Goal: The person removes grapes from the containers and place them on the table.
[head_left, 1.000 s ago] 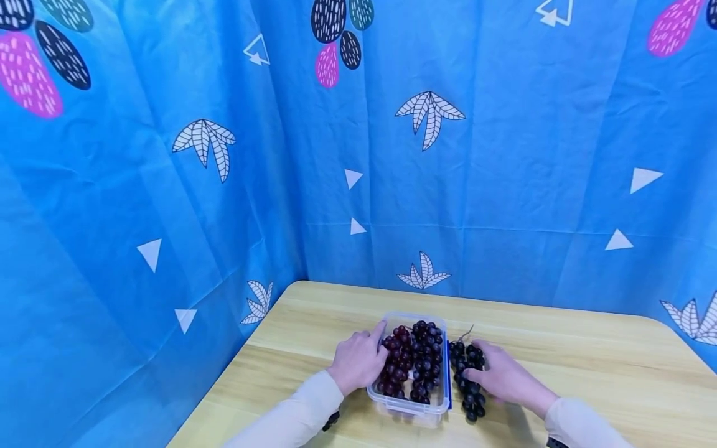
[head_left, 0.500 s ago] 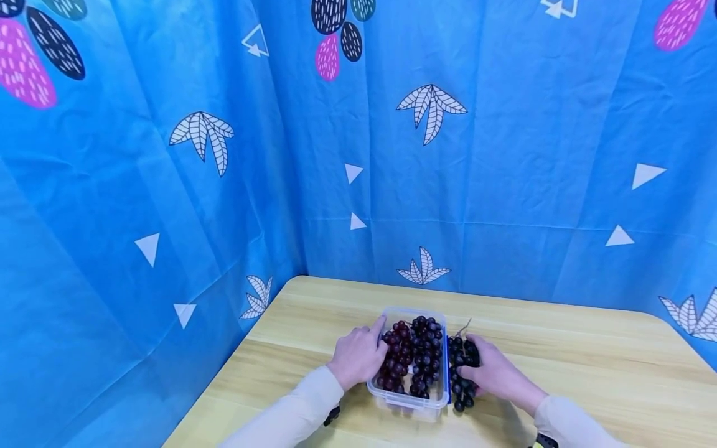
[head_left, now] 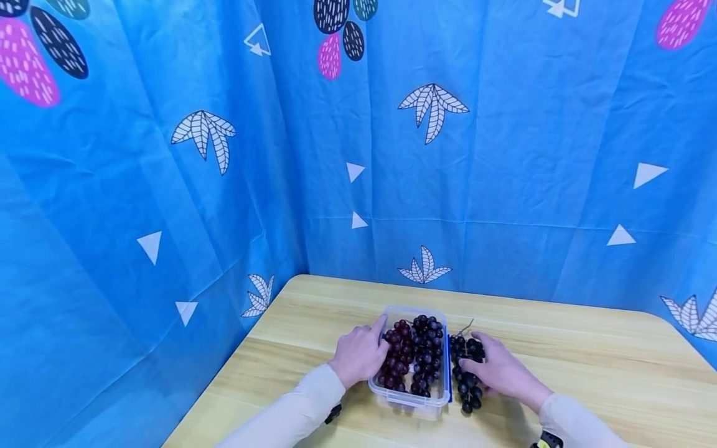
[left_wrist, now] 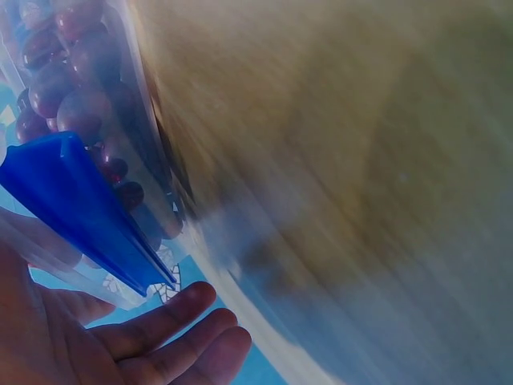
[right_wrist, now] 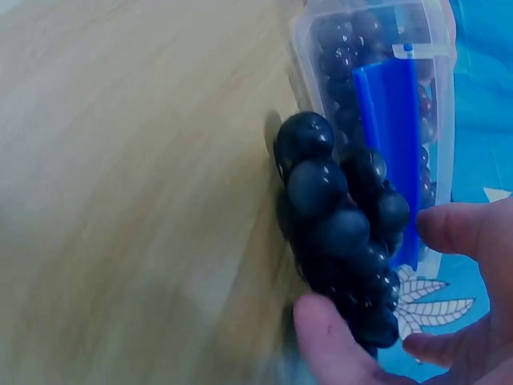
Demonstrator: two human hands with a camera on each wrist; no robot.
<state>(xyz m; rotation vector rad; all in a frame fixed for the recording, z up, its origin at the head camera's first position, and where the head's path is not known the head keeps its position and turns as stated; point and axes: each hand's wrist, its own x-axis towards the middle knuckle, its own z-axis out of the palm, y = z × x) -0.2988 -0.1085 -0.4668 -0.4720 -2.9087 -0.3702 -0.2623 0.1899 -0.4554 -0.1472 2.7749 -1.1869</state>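
A clear plastic food container (head_left: 400, 400) stands on the table. Inside lie a bunch of red grapes (head_left: 397, 358) on its left and a bunch of dark grapes (head_left: 427, 354) on its right. My left hand (head_left: 358, 354) holds the container's left wall, index finger at the rim and thumb inside; the left wrist view shows the other fingers (left_wrist: 188, 301) outside, near a blue clip (left_wrist: 76, 204). Another bunch of black grapes (head_left: 467, 373) lies just right of the container. Around it is my right hand (head_left: 501, 370), its fingers loosely spread, with a gap visible in the right wrist view.
A wooden table (head_left: 594, 361) with rounded far corners carries everything. Blue patterned curtains (head_left: 532, 155) hang behind it and along its left side. The container's right blue clip (right_wrist: 393, 152) hangs lowered between it and the black grapes.
My right hand shifted the black grapes left, close to the container, then slightly back to the right. My left hand and the container have hardly moved.
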